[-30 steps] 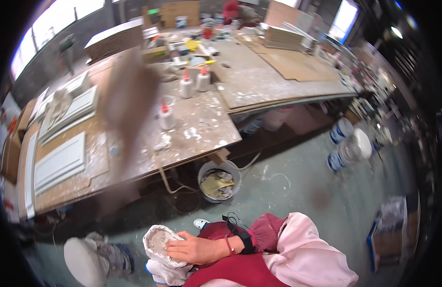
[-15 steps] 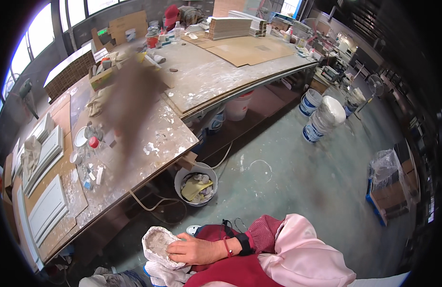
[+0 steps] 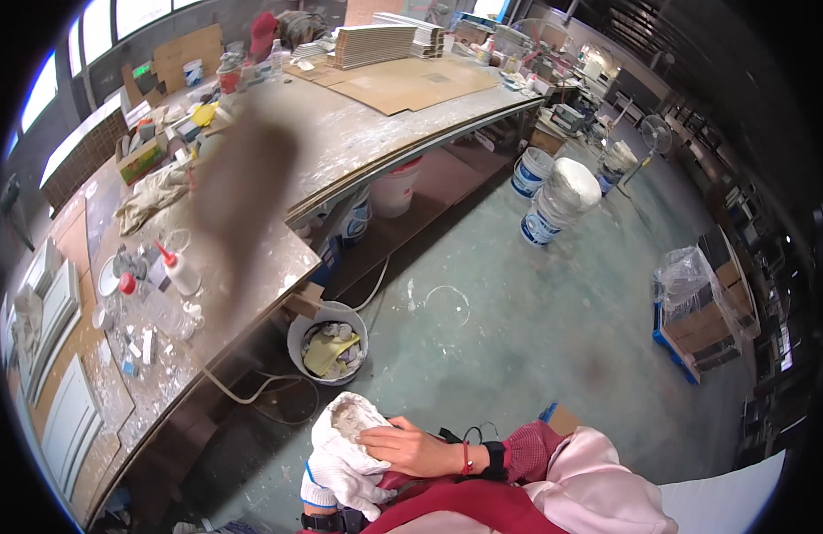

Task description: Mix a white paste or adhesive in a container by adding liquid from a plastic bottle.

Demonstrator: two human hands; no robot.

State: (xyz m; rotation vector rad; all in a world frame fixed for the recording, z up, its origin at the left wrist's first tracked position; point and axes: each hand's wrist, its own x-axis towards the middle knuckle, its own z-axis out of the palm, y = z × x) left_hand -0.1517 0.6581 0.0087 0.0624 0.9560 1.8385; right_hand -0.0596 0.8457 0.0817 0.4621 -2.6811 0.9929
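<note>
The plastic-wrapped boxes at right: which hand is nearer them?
Right. The bare right hand is left of the plastic-wrapped boxes, lower in view; the gloved left hand is farther left and lower.

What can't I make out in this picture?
In the head view:
Worktable: partly behind a brown blur.
White-rimmed object: surface partly covered by the right hand.
Gloved left hand: palm hidden by that object.
Far clutter: too small to tell apart.

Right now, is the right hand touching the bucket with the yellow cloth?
Apart. The head view shows green floor between the right hand and the bucket.
</note>
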